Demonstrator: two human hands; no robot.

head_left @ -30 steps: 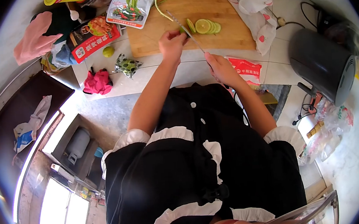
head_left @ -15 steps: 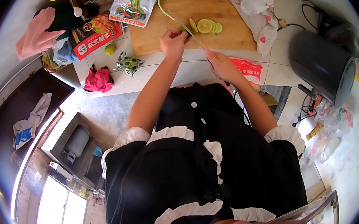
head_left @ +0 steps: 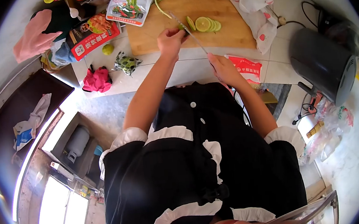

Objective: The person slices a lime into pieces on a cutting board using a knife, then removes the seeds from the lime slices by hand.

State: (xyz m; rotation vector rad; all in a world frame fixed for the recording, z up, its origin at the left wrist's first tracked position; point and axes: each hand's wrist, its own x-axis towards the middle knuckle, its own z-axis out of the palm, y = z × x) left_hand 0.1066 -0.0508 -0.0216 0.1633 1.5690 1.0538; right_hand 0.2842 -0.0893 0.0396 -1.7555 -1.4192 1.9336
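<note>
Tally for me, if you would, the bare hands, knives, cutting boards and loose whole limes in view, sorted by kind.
Left hand and right hand: 2
Knife: 1
Cutting board: 1
Loose whole lime: 1
Total: 5

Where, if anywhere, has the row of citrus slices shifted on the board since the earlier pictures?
No. The row of citrus slices keeps its place relative to the cutting board; only the whole view drifts slightly.
</note>
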